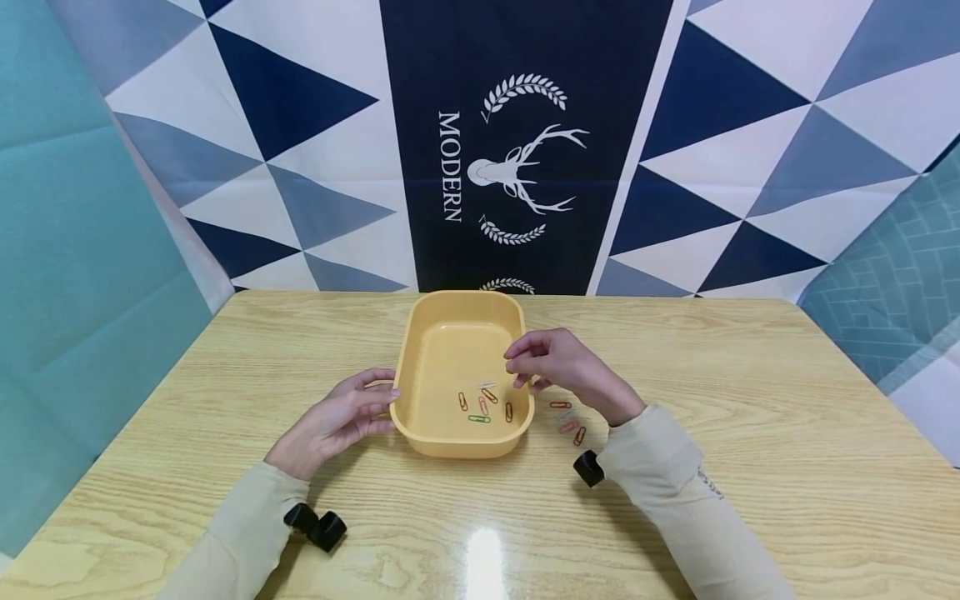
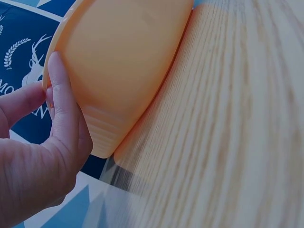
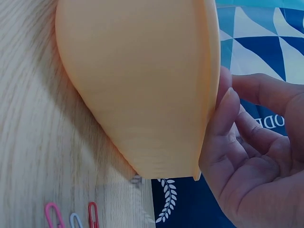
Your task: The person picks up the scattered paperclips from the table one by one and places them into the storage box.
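A yellow plastic tray (image 1: 461, 354) stands on the table with several coloured paper clips (image 1: 478, 419) lying toward its near end. At its left side, my left hand (image 1: 348, 417) pinches the rim between thumb and fingers, as the left wrist view of the tray wall (image 2: 123, 52) also shows. My right hand (image 1: 558, 362) is over the right rim, its thumb and forefinger tips close together above the inside. In the right wrist view the rim partly hides those fingertips (image 3: 230, 102), and I cannot tell whether they hold anything. A whitish clip (image 1: 487, 385) shows below them.
Several loose paper clips (image 1: 570, 427), red, pink and pale blue, lie on the wooden table (image 1: 750, 400) just right of the tray. A patterned cloth (image 1: 322, 125) hangs behind the table's far edge. Black wrist mounts (image 1: 588, 468) sit at both forearms.
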